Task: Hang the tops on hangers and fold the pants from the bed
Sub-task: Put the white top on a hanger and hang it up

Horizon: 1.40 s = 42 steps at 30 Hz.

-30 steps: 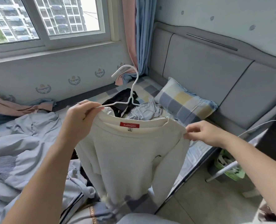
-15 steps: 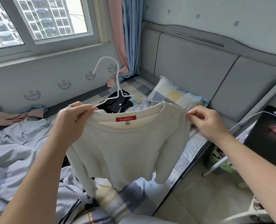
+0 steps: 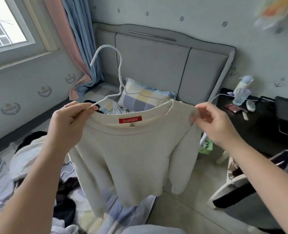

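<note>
A cream long-sleeved top [image 3: 131, 152] with a red neck label hangs in the air in front of me over the bed's edge. A white wire hanger [image 3: 118, 71] sits partly inside its neck, hook pointing up. My left hand [image 3: 69, 122] grips the top's left shoulder together with the hanger's left arm. My right hand [image 3: 214, 122] pinches the top's right shoulder, where the hanger's right end goes under the fabric. More clothes [image 3: 64, 196], dark and pale, lie crumpled on the bed below.
A checked pillow [image 3: 139, 97] leans at the grey headboard [image 3: 156, 65]. A black bedside table [image 3: 257, 119] on the right carries a bottle [image 3: 241, 93] and small items. A chair [image 3: 241, 188] stands at lower right. Curtains [image 3: 75, 39] hang beside the window on the left.
My view has swung right toward the headboard and bedside table. The top and hanger have risen a little, and my right hand has shifted along the right shoulder while keeping its hold.
</note>
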### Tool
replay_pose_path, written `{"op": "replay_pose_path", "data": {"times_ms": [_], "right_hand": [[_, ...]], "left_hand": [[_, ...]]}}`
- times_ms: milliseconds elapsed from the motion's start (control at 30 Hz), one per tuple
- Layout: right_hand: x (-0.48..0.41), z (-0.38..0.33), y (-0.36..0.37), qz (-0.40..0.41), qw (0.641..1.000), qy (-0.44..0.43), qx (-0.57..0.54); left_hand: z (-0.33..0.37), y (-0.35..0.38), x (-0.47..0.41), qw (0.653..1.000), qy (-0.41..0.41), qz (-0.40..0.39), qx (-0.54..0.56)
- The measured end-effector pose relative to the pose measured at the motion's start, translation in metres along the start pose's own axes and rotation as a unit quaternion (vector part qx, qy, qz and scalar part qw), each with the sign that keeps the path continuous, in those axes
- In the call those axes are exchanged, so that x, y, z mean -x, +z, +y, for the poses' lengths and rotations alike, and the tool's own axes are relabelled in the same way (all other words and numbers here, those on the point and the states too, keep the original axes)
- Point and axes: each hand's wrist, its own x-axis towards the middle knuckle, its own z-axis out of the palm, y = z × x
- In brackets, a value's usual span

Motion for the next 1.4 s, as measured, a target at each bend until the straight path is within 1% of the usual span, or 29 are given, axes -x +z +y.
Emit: {"op": "replay_pose_path", "data": {"times_ms": [67, 133, 233, 300, 400, 500, 600, 733, 900, 1033, 1100, 1167, 1267, 1333, 1400], "right_hand": [[0.017, 0.006, -0.018, 0.057, 0.996, -0.016, 0.064], [0.037, 0.009, -0.038, 0.097, 0.987, -0.023, 0.123], [0.076, 0.019, -0.073, 0.121, 0.972, -0.001, 0.200], [0.108, 0.026, -0.100, 0.122, 0.962, 0.026, 0.245], [0.159, 0.029, -0.140, 0.114, 0.961, 0.093, 0.235], [0.204, 0.024, -0.178, 0.132, 0.964, 0.120, 0.199], [0.256, 0.018, -0.216, 0.122, 0.958, 0.147, 0.214], [0.334, 0.009, -0.259, 0.122, 0.956, 0.185, 0.192], [0.432, -0.013, -0.301, 0.159, 0.941, 0.256, 0.151], [0.494, -0.042, -0.323, 0.204, 0.919, 0.313, 0.127], [0.520, -0.056, -0.331, 0.224, 0.910, 0.334, 0.102], [0.541, -0.069, -0.338, 0.254, 0.897, 0.353, 0.075], [0.565, -0.085, -0.349, 0.320, 0.873, 0.367, -0.007], [0.576, -0.090, -0.360, 0.355, 0.853, 0.380, -0.048], [0.583, -0.091, -0.370, 0.387, 0.839, 0.375, -0.070]], "left_hand": [[0.012, 0.020, -0.006, 0.999, 0.024, -0.025, 0.010], [0.027, 0.043, -0.010, 0.997, 0.046, -0.056, 0.019], [0.050, 0.082, -0.010, 0.992, 0.063, -0.109, 0.029], [0.071, 0.111, -0.005, 0.986, 0.069, -0.145, 0.037], [0.111, 0.158, 0.012, 0.973, 0.086, -0.203, 0.069], [0.160, 0.208, 0.037, 0.954, 0.114, -0.261, 0.094], [0.208, 0.254, 0.063, 0.929, 0.145, -0.322, 0.116], [0.270, 0.308, 0.100, 0.890, 0.181, -0.391, 0.153], [0.349, 0.372, 0.154, 0.832, 0.230, -0.467, 0.193], [0.419, 0.420, 0.195, 0.775, 0.277, -0.528, 0.210], [0.457, 0.441, 0.217, 0.744, 0.310, -0.544, 0.232], [0.495, 0.463, 0.239, 0.718, 0.335, -0.555, 0.253], [0.549, 0.493, 0.271, 0.676, 0.362, -0.575, 0.285], [0.583, 0.513, 0.291, 0.647, 0.370, -0.594, 0.304], [0.614, 0.531, 0.309, 0.630, 0.362, -0.613, 0.311]]}}
